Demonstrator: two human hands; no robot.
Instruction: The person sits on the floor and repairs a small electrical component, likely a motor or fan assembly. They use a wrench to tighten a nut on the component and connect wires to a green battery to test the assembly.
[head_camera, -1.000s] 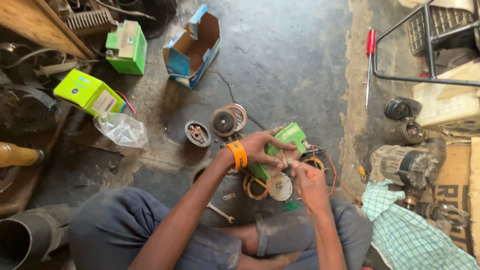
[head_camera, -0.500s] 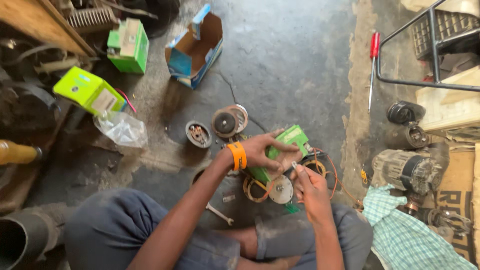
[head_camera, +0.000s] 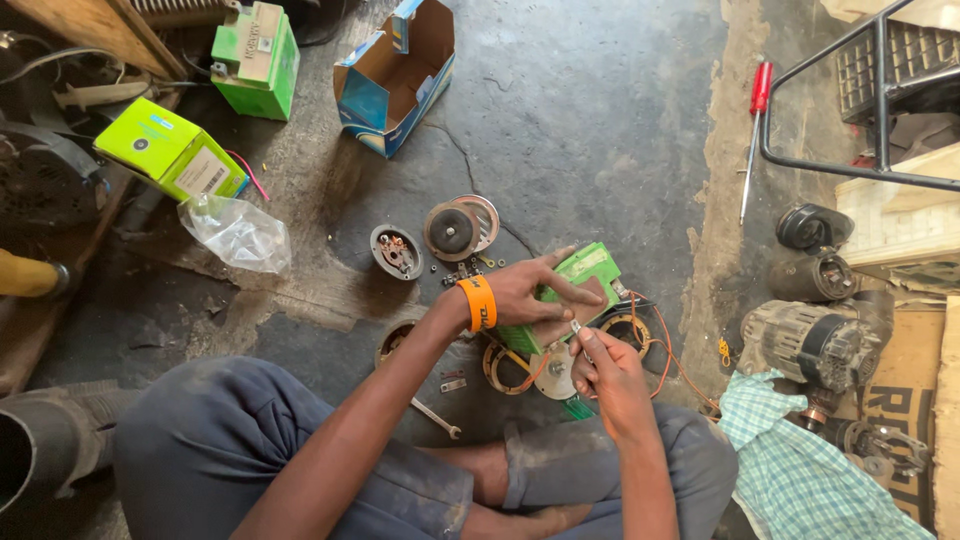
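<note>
Parts are already pulled and spread on the floor: round cover, rotor disc. The left hand grips the green box in front of the knees; the right hand pinches a thin tool against it. The tool tip's too small to read, and the coils are half hidden.

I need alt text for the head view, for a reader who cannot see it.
A person seated on a concrete floor holds a green box under the left hand, while the right hand brings a small metal tool to it. Round metal parts lie nearby.
</note>
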